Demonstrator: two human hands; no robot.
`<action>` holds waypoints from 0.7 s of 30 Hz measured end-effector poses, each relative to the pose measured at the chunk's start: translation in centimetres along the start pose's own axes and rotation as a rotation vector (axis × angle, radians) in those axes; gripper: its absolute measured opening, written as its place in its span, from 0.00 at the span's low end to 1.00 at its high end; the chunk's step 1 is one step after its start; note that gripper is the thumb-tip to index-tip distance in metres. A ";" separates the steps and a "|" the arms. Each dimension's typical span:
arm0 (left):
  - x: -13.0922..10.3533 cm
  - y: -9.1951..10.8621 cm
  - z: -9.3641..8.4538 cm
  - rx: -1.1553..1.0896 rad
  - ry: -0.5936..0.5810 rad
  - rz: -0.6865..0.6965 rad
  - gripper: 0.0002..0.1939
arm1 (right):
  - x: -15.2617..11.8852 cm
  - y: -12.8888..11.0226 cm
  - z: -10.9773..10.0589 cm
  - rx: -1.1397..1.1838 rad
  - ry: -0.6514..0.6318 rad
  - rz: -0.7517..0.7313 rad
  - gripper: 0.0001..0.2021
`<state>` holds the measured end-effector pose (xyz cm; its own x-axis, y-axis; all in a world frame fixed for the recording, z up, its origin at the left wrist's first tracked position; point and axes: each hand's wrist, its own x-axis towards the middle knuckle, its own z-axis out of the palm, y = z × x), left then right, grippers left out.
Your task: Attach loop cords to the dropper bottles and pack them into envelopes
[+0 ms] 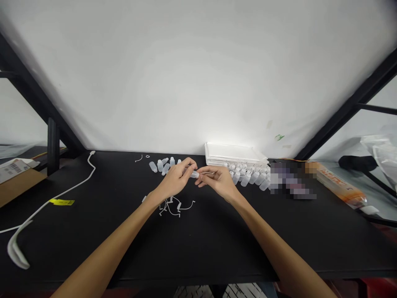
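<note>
Over the middle of the black table, my left hand (179, 178) is closed around a small translucent bottle (194, 174), its neck end pointing right. The fingers of my right hand (217, 180) pinch at that neck end, and a thin white strip shows between them. Several loose translucent bottles (160, 165) lie and stand behind my left hand. Below it, several thin white straps (173, 207) lie in a tangle. Right of my right hand, several bottles with white tops (246, 178) are grouped in rows.
A stack of white trays (234, 153) rests against the wall behind the grouped bottles. At the left are a white cable (68, 189) with a yellow tag and a cardboard box (18, 180). An orange and clear package (339, 184) lies at the right.
</note>
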<state>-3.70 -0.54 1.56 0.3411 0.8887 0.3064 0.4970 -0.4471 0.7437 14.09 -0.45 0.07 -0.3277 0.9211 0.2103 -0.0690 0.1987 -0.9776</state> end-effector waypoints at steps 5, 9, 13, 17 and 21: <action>-0.1 0.1 -0.1 -0.012 -0.012 0.006 0.12 | 0.0 -0.1 -0.1 -0.005 -0.020 0.008 0.15; 0.0 -0.2 -0.1 -0.127 -0.028 -0.029 0.14 | -0.1 0.0 0.0 -0.049 -0.010 -0.016 0.14; 0.2 -0.4 0.0 -0.408 -0.088 -0.112 0.16 | -0.4 0.2 0.3 -0.149 0.016 -0.107 0.12; 0.2 -0.2 0.1 -0.539 -0.110 -0.171 0.16 | -0.7 0.5 0.6 -0.246 0.036 -0.213 0.10; 0.3 -0.2 0.0 -0.545 -0.097 -0.198 0.15 | -0.9 0.7 0.8 -0.353 0.066 -0.296 0.08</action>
<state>-3.66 -0.24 1.51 0.3682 0.9250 0.0936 0.0859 -0.1341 0.9872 13.57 -1.38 -0.84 -0.2811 0.8246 0.4909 0.1778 0.5474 -0.8177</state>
